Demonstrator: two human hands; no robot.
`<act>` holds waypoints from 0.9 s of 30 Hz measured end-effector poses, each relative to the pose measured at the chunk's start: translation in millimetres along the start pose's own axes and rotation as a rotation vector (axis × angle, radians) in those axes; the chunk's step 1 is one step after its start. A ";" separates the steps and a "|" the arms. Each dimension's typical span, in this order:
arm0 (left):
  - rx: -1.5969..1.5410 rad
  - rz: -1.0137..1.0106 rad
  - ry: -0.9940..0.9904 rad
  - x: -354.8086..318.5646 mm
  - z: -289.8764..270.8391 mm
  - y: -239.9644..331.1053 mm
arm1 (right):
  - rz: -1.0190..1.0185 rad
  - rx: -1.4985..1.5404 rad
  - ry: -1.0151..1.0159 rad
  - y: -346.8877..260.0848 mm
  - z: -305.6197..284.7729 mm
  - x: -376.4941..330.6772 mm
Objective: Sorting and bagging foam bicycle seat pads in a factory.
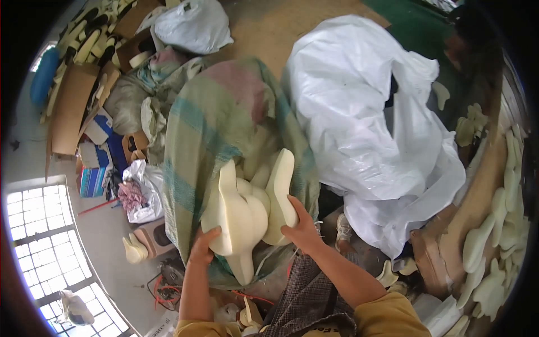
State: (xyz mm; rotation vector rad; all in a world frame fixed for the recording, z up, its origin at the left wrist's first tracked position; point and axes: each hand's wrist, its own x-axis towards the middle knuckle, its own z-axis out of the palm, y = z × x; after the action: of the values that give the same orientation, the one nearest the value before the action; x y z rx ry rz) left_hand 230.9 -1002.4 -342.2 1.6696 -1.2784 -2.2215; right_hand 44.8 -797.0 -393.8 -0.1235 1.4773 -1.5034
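Nearest the camera, both forearms enter from the lower edge, above a checked cloth (314, 292) and yellow sleeves.

The left hand (203, 242) is closed on the lower left edge of the cream foam pieces (247, 210); its grip wraps the near corner of the left piece. The right hand (303, 227) is pressed against the right side of the same bundle, fingers (296, 203) laid flat on the tall right-hand piece, so its grip holds the foam by clamping it against the left hand.

The foam pieces stand upright in a cluster between the two hands, at the centre of the view, partly inside the mouth of a green-and-pink checked woven sack (219, 118). The sack extends away from the hands toward the far left.

To the right of the sack lies a large white plastic bag (365, 123), crumpled and open. Along the right edge, further cream foam cut-outs (505, 224) are spread over brown cardboard (466, 219).

On the far left, cardboard sheets (70, 106) and more foam shapes lie stacked. A second white bag (193, 25) rests at the far top.
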 end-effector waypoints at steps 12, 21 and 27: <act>0.194 0.243 -0.730 -134.3 207.4 55.3 | -0.629 0.032 0.456 -103.7 -122.2 -227.5; 0.608 0.292 -1.399 -295.4 413.5 -33.7 | -0.762 0.239 1.232 -59.0 -167.2 -491.3; 0.807 0.117 -1.826 -462.1 510.2 -207.5 | -0.894 0.343 1.764 46.4 -182.7 -693.4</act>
State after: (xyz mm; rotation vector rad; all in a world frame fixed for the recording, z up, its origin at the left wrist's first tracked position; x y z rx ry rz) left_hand 77.2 -343.6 -98.7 -1.2256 -2.4166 -3.0380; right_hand 302.4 -191.5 -105.3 1.2009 2.5577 -2.8190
